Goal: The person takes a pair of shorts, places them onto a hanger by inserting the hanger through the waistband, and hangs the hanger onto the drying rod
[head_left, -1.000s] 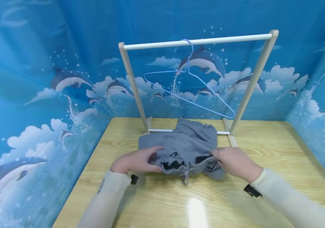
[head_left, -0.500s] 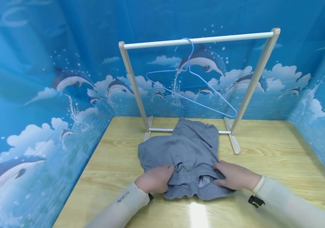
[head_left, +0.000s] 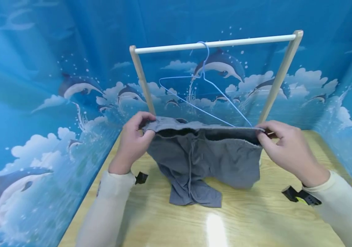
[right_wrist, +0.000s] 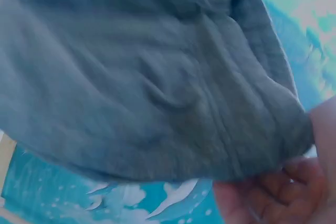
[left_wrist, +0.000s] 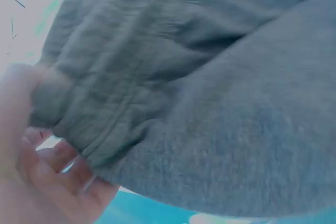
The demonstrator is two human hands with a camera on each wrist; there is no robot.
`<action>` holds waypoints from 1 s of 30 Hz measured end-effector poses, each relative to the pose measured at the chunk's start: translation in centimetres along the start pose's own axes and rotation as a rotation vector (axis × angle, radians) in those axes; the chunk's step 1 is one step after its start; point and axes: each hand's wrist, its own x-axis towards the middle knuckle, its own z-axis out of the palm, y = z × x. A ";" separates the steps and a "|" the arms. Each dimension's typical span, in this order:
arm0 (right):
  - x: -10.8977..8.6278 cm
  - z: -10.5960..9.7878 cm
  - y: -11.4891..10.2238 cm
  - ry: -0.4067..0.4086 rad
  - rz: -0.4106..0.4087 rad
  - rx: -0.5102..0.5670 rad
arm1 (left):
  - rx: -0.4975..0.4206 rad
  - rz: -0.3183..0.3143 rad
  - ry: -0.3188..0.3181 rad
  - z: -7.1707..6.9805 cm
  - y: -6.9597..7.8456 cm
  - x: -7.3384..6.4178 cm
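Note:
A pair of grey shorts (head_left: 231, 157) with a drawstring hangs stretched between my hands above the table, its waistband on top and slightly gaping. My left hand (head_left: 134, 139) pinches the left end of the waistband between thumb and fingers. At the opposite end, my right hand (head_left: 287, 145) grips the waistband the same way. In the left wrist view the gathered waistband (left_wrist: 110, 77) runs into the left hand (left_wrist: 47, 166). The right wrist view has the shorts (right_wrist: 147, 93) spread out, their corner held by the right hand (right_wrist: 283, 187). One leg dangles low toward the tabletop.
Behind the shorts stands a wooden rack (head_left: 276, 82) with a white top bar (head_left: 169, 48). A blue wire hanger (head_left: 205, 73) hangs from that bar, its lower right corner just behind the waistband. Dolphin-printed curtains (head_left: 33, 103) enclose the wood-grain table (head_left: 163, 226).
The shorts were lying on the table with both hands on them. Now they are lifted up, the hands have moved apart, and the waistband is stretched between them.

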 end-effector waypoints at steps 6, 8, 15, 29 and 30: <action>0.0 1.8 2.1 -0.381 0.193 0.147 | 0.081 -0.204 -0.170 1.7 -2.6 -1.3; 0.5 2.4 4.1 -0.526 0.293 0.312 | 0.088 -0.293 -0.281 2.7 -3.9 -1.7; 1.4 3.7 7.5 -0.512 0.366 0.512 | 0.291 -0.392 -0.448 6.2 -6.8 -1.6; 2.6 6.1 3.9 -0.294 0.321 0.391 | 0.488 0.373 -0.381 12.9 2.1 -0.8; 2.6 6.2 3.7 -0.286 0.308 0.379 | 0.489 0.395 -0.376 13.6 2.7 -0.8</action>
